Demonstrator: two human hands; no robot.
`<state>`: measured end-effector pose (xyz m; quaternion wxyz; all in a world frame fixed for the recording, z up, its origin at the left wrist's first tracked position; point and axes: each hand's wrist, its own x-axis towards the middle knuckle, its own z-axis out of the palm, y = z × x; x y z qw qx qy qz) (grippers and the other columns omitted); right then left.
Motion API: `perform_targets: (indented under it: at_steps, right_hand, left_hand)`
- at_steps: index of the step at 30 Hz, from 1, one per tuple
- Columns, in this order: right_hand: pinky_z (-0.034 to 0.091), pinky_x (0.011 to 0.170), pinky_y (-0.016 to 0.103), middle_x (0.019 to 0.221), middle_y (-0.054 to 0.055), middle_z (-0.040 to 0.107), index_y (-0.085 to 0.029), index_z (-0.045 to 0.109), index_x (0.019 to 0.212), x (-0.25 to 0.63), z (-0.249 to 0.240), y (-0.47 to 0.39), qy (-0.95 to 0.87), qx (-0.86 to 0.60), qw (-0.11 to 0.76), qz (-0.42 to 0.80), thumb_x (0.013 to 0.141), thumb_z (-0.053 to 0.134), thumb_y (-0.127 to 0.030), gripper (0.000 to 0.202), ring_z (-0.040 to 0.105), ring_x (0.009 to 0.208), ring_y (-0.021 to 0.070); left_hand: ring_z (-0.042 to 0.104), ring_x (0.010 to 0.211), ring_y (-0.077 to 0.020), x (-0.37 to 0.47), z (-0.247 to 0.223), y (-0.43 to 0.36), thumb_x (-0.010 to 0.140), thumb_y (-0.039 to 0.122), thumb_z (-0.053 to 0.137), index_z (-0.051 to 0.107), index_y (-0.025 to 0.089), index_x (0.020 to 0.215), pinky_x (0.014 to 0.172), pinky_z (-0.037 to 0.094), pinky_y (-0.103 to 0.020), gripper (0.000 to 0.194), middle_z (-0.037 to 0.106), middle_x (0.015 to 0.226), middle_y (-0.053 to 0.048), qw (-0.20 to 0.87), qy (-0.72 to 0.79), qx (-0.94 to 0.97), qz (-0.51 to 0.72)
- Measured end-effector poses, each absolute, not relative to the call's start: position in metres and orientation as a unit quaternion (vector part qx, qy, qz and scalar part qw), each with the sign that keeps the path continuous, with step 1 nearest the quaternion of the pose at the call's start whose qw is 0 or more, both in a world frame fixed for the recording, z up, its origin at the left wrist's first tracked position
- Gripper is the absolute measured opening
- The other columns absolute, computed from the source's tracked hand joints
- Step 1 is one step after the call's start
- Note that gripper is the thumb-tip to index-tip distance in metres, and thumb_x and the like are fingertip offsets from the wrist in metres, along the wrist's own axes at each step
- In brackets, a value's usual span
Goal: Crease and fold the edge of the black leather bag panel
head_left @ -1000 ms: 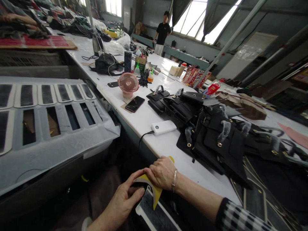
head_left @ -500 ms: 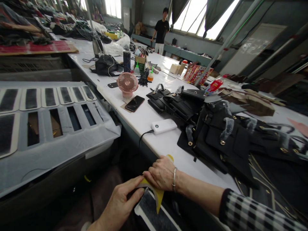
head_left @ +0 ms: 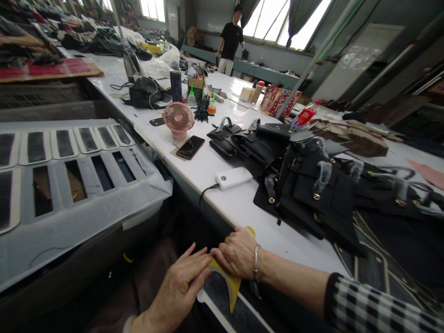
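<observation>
At the near edge of the white table (head_left: pixel 243 208), my right hand (head_left: pixel 237 252) grips a curved yellow piece (head_left: pixel 231 284) and presses it onto a dark felt strip with a white border (head_left: pixel 222 310). A silver bracelet sits on that wrist. My left hand (head_left: pixel 182 289) lies flat beside it, fingers together, touching the end of the strip and the yellow piece's tip. Most of the strip is hidden under my hands.
Black leather bags (head_left: pixel 305 185) pile up on the right. A white power bank (head_left: pixel 233 177) with a cable, a phone (head_left: pixel 190 147) and a pink fan (head_left: pixel 178 119) stand further along. A grey rack of strips (head_left: pixel 69 166) lies left. A person (head_left: pixel 231 39) stands at the back.
My left hand has flattened and slid closer to my right hand over the strip. The view has shifted slightly; my right hand stays on the yellow piece.
</observation>
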<state>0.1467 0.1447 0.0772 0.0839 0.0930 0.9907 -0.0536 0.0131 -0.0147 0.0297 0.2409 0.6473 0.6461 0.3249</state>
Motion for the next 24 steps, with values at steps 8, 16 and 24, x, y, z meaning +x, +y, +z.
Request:
perform_targets:
  at_steps: [8,16,24]
  right_hand:
    - [0.029,0.055,0.031,0.065,0.005,0.071,-0.019,0.064,0.068,0.161,0.075,0.124,0.981,0.164,0.086,-0.056,0.1,0.024,-0.034,0.053,0.066,0.058,0.0186]
    - [0.027,0.057,0.032,0.066,0.005,0.071,-0.02,0.064,0.07,0.181,0.076,0.109,0.967,0.231,0.097,-0.054,0.101,0.021,-0.034,0.055,0.067,0.06,0.0186]
    - [0.031,0.061,0.031,0.07,0.007,0.071,-0.019,0.063,0.07,0.214,0.089,0.112,0.928,0.354,0.083,-0.08,0.1,0.021,-0.042,0.056,0.066,0.066,0.0198]
  left_hand:
    - [0.055,0.122,-0.0222,0.006,0.04,-0.011,0.096,0.04,0.043,0.059,0.029,0.128,0.118,0.018,-0.049,0.037,0.064,0.127,-0.003,0.365,0.615,0.6,0.358]
    - [0.065,0.101,-0.0292,0.008,0.041,0.017,0.089,0.054,0.046,0.075,0.016,0.103,0.09,0.046,-0.037,0.05,0.075,0.1,-0.007,0.608,0.565,0.353,0.433]
    - [0.061,0.071,-0.02,0.013,0.04,0.024,0.08,0.042,0.063,0.077,0.017,0.097,0.065,0.041,-0.027,0.034,0.073,0.076,-0.003,0.623,0.537,0.386,0.417]
